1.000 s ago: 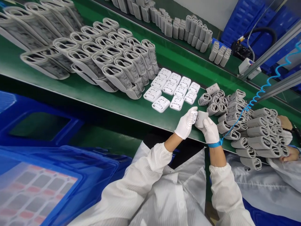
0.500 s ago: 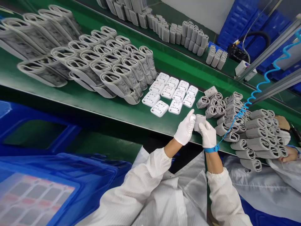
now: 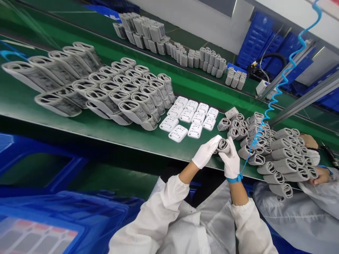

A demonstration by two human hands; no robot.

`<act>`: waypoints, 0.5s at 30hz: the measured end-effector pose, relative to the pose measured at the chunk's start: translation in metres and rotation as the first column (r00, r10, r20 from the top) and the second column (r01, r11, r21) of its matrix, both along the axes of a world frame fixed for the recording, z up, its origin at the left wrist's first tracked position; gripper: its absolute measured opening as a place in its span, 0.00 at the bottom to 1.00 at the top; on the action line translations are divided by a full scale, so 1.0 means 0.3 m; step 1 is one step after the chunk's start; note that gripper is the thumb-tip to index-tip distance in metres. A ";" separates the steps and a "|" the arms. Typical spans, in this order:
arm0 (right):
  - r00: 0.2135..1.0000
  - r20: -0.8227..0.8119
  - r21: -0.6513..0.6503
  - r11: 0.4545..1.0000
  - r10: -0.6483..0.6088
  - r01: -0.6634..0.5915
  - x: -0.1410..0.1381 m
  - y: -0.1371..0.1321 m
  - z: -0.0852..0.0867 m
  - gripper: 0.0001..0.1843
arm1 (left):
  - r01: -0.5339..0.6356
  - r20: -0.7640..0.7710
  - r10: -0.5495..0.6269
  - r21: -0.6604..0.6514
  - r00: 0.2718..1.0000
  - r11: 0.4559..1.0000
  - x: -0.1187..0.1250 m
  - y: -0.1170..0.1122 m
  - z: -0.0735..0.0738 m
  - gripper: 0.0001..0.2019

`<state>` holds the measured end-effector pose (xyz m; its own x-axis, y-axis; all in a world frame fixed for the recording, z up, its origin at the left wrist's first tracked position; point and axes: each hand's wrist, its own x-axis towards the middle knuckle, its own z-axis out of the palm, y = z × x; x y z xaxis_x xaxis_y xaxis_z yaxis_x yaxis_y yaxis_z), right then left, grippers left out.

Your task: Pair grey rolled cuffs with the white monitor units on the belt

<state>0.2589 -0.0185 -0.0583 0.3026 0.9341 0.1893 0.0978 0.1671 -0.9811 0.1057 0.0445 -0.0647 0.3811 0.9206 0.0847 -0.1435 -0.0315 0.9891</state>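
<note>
My left hand (image 3: 205,154) and my right hand (image 3: 232,161), both in white gloves, meet over the front edge of the bench. Between them is a rolled grey cuff (image 3: 223,144), its spiral end facing up. The left fingers close on its left side, the right thumb and fingers on its right. White at the left fingertips blends with the glove, so I cannot tell whether a white casing is there too. Just beyond lie several flat white device casings (image 3: 178,133) with small slots. To the right of my hands stand more rolled grey cuffs (image 3: 234,133). A blue strap circles my right wrist.
Large stacks of rolled cuffs (image 3: 103,93) fill the left of the green bench (image 3: 111,135). A coiled blue cord (image 3: 278,91) runs down to my right wrist. At the right is another person's hand (image 3: 320,175). Blue crates (image 3: 106,211) stand below left.
The cuff between my hands has turned from showing its flat side to showing its rolled end. My right hand has shifted round it. The camera view has tilted upward.
</note>
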 end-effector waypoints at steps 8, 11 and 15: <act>0.996 0.092 0.105 0.994 0.011 -0.020 0.004 -0.025 -0.011 0.26 | 0.116 -0.139 -0.103 0.092 0.985 0.989 -0.022 0.017 0.028 0.28; 0.989 0.150 0.115 0.993 0.012 -0.030 -0.004 -0.036 -0.008 0.20 | 0.227 -0.117 -0.215 0.105 0.970 0.968 -0.057 0.024 0.028 0.28; 0.973 0.223 0.129 0.987 0.065 -0.096 -0.017 -0.046 -0.005 0.21 | 0.298 -0.006 -0.298 0.039 0.955 0.954 -0.087 0.028 -0.005 0.33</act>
<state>0.2540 -0.0324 -0.0600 0.1647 0.9139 0.3711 0.2869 0.3156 -0.9045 0.0795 0.0527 -0.0662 0.6376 0.7613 0.1180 -0.1522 -0.0256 0.9880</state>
